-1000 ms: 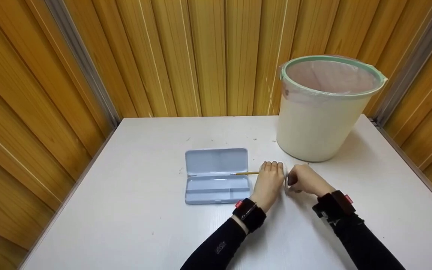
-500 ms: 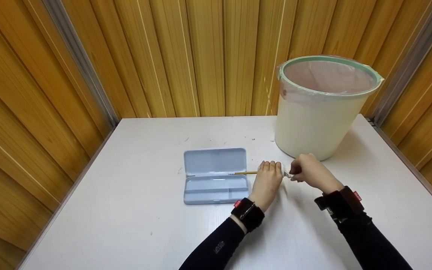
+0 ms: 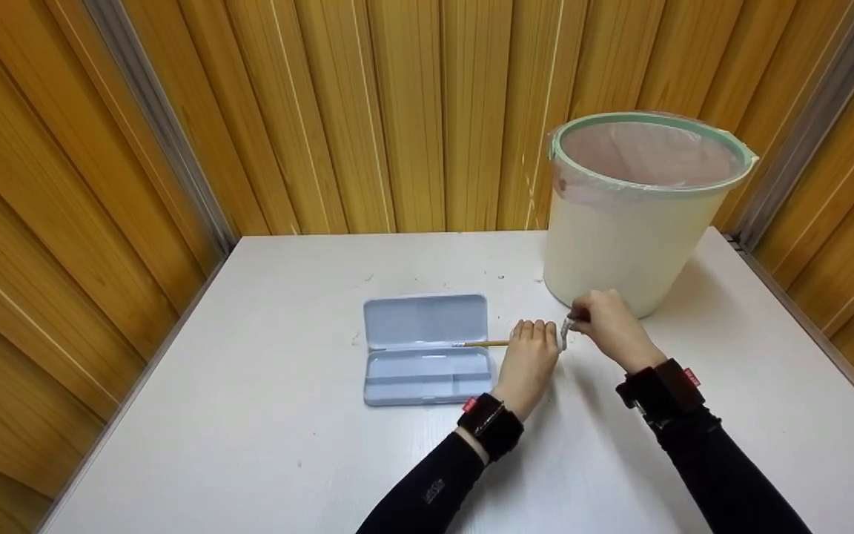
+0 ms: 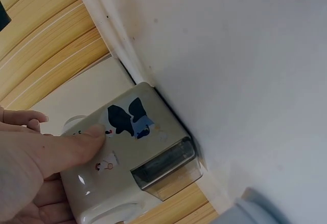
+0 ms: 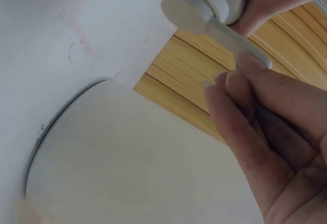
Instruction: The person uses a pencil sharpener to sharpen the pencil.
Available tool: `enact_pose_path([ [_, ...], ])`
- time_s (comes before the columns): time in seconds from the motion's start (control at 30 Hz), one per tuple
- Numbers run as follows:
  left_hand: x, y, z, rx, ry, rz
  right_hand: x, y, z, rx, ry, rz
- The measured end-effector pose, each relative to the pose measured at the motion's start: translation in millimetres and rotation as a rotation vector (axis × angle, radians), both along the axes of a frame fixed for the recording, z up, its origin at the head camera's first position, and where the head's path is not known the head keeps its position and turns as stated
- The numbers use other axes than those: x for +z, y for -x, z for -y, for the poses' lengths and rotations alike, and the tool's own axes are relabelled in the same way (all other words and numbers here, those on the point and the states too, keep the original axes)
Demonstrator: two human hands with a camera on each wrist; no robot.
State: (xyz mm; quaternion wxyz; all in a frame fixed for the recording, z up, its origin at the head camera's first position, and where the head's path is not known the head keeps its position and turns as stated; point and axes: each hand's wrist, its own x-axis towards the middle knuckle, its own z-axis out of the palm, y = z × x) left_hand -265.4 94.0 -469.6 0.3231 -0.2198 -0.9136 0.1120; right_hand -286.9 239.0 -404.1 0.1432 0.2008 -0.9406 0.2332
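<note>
My left hand point(image 3: 529, 365) grips a crank pencil sharpener point(image 4: 122, 132) on the table, thumb over its cartoon-printed top. In the left wrist view, a clear shavings drawer point(image 4: 173, 180) shows at one end of its body. Most of the sharpener is hidden under that hand in the head view. A yellow pencil point(image 3: 488, 343) sticks out leftward from the hand, its end over the open pencil case point(image 3: 427, 319). My right hand point(image 3: 611, 326) pinches the end of the crank handle point(image 5: 240, 44), which points up and away from me.
The light blue case lies left of the hands, lid folded back, with divided compartments. A cream bin point(image 3: 620, 245) with a green rim and a plastic liner stands just beyond the right hand. Small dark specks point(image 3: 502, 277) dot the white table point(image 3: 264, 415). Wood-patterned walls point(image 3: 412, 111) surround it.
The right hand has swung the crank from pointing down toward me to pointing up and away. My left hand, the pencil and the case stay practically where they were.
</note>
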Motion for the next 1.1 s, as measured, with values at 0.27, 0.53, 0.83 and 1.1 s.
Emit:
enact_pose_path([
  [0.27,0.1,-0.2,1,-0.006,0.012,0.006,-13.4,15.3,2,-0.037,0.030,-0.051],
  [0.53,1.2,-0.7,1,-0.007,0.021,0.042,-27.9,29.8,3,-0.042,0.048,-0.056],
  [0.83,1.5,-1.1,2,-0.009,0.019,0.062,-48.7,39.4,4,-0.009,0.026,-0.018],
  [1.1,0.5,0.3,2,-0.008,0.015,0.044,-63.3,38.2,1,0.004,-0.025,0.069],
])
